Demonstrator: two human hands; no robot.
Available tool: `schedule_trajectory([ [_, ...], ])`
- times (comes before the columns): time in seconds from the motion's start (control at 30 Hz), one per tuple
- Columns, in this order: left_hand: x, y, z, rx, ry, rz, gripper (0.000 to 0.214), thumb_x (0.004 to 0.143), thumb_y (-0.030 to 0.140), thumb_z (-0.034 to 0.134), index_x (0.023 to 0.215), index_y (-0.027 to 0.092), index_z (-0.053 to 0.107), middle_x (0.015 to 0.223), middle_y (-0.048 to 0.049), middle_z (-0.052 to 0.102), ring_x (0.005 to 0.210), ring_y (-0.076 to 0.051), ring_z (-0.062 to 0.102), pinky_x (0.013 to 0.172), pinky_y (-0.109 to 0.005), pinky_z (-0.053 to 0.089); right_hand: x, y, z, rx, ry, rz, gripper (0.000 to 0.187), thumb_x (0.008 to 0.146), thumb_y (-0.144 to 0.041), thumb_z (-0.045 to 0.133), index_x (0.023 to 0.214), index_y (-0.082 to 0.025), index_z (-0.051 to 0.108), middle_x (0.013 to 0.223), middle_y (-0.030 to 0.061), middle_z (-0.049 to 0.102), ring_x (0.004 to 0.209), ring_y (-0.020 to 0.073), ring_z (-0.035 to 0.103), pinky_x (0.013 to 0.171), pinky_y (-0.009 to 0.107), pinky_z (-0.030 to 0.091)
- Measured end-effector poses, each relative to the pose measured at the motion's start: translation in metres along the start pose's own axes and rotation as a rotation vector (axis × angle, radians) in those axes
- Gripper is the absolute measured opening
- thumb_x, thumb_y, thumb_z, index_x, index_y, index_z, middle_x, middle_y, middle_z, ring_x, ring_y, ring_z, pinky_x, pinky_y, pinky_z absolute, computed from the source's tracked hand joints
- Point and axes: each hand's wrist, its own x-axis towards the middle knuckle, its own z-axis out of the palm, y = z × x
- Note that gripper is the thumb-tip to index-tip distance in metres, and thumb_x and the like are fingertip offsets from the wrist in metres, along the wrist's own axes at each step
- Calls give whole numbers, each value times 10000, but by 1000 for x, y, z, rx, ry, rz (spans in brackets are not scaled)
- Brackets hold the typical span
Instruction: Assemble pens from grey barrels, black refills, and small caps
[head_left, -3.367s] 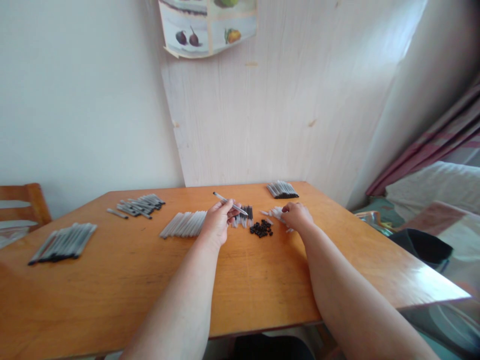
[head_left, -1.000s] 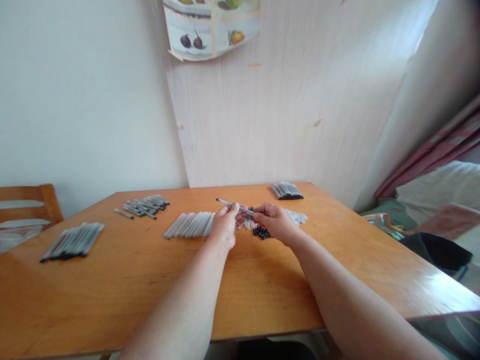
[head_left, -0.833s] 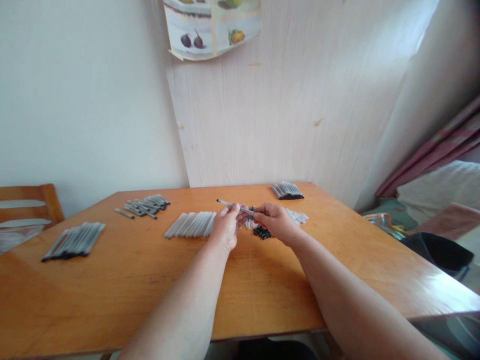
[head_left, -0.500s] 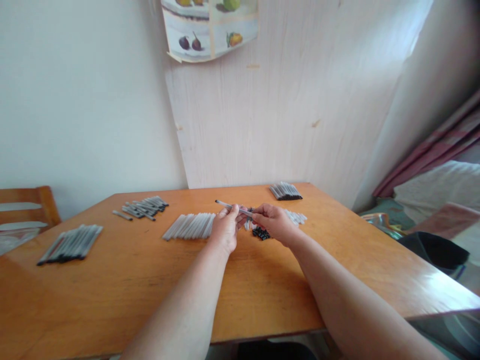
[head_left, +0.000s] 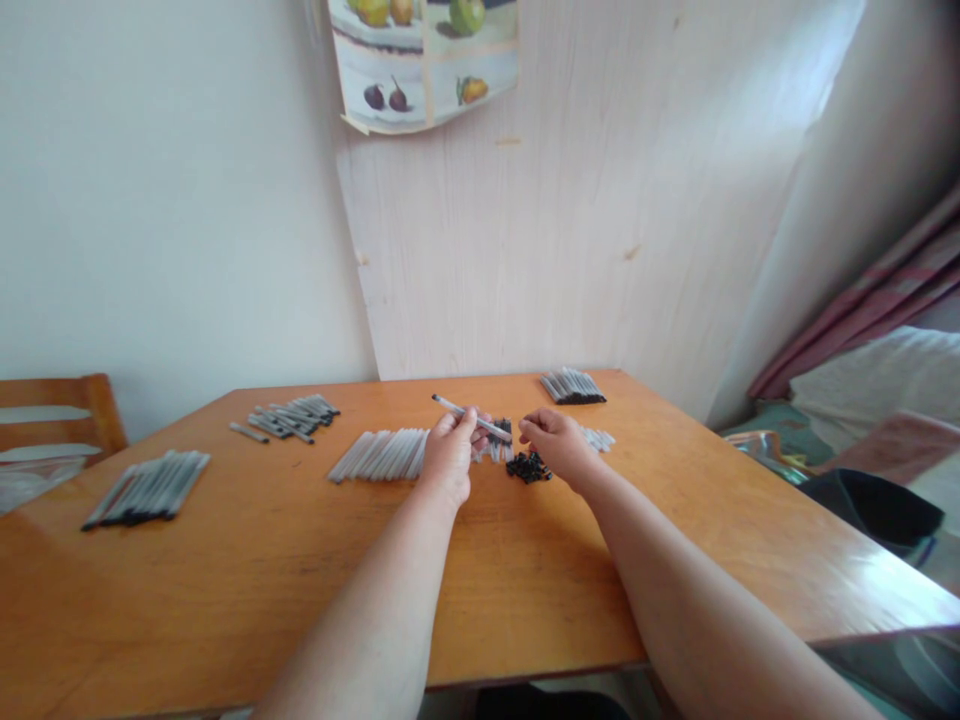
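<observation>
A pen with a clear barrel and a dark end (head_left: pixel 495 430) is held slantwise between the thumb and fingers of my left hand (head_left: pixel 450 455). My right hand (head_left: pixel 559 447) is just to the right of the pen, apart from it, with thumb and fingertips pinched together; whatever they may hold is too small to make out. Below the fingertips lies a heap of small black pen parts (head_left: pixel 529 467). Behind the pen, thin dark-ended pieces (head_left: pixel 496 450) are partly covered by my left hand. A row of whitish pen barrels (head_left: pixel 382 455) lies left of that hand.
Bundles of black-ended pens lie at the left (head_left: pixel 150 488) and far right (head_left: pixel 573 386) of the wooden table (head_left: pixel 337 590). A loose pile of pens (head_left: pixel 292 414) lies back left. Small clear pieces (head_left: pixel 598 439) show beyond my right hand. A dark bin (head_left: pixel 870 510) stands past the right edge.
My right hand has come off the pen's end and moved slightly right. The pen stays in my left hand, its right end now uncovered.
</observation>
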Motion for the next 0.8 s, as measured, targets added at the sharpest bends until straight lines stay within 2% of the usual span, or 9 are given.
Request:
schedule_trajectory([
  [0.13,-2,0,1,120,-2,60,338,760,401,658,1005,174,609,915,-72,706,783,-143,661,611,-206,457,1,1,1,55,41,0,210,794,-367,515,774,-182,612,688,17,649,604,129,545,549,231,392],
  [0.27,0,-6,1,283,-24,173,373,771,408,637,1060,172,627,935,-68,706,816,-147,644,672,-233,467,-2,-5,1,200,35,-7,207,777,-378,539,779,-181,600,666,9,630,584,123,517,556,240,390],
  [0.4,4,-13,-3,527,-74,350,297,807,347,597,1041,175,657,948,-69,706,849,-161,634,773,-275,473,-9,-16,-4,392,-17,-8,256,781,-438,566,743,-185,564,627,-6,598,537,103,471,526,230,366],
  [0.5,2,-13,-6,830,-129,528,231,849,303,544,1007,204,679,958,-61,700,885,-172,619,819,-293,454,-13,-24,-8,484,-66,-20,348,793,-515,554,698,-180,542,597,-9,570,507,92,438,497,225,336],
  [0.63,-6,-7,-8,1228,-135,717,245,873,285,512,1041,243,685,968,-67,680,907,-197,586,838,-325,426,-13,-27,-10,472,-96,-23,394,796,-551,542,663,-181,528,542,-23,520,475,85,399,471,221,307],
  [0.8,-11,-4,-7,1452,-96,739,261,867,277,515,1065,275,686,999,-70,664,923,-218,557,829,-350,406,-10,-22,-12,349,-149,46,282,776,-417,555,618,-187,517,519,-27,517,462,86,406,452,218,300],
])
